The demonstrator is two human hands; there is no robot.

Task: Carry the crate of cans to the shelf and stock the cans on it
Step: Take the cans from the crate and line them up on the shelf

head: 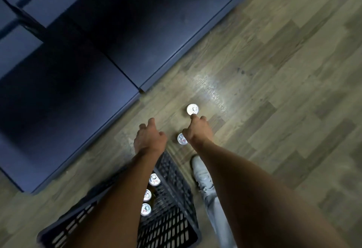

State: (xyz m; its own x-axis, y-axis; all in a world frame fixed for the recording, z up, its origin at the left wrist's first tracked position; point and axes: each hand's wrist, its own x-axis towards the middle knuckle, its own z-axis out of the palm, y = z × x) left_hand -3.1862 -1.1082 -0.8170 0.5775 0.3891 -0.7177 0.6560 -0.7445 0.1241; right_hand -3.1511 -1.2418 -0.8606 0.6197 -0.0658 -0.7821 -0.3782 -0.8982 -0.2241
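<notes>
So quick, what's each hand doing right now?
Left hand: open, holding nothing.
Right hand: fingertip touches a can on the floor; grip cannot be told.

A wood-plank floor (274, 71) fills the right and lower parts of the view, with a bright glare patch near its middle. A white shoe (201, 173) stands on it, and a grey trouser leg (219, 214) rises from the shoe.

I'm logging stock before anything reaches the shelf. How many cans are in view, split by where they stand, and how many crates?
Cans standing on the floor: 2
Cans in the crate: 3
Black crates: 1
Total: 5 cans, 6 things
</notes>
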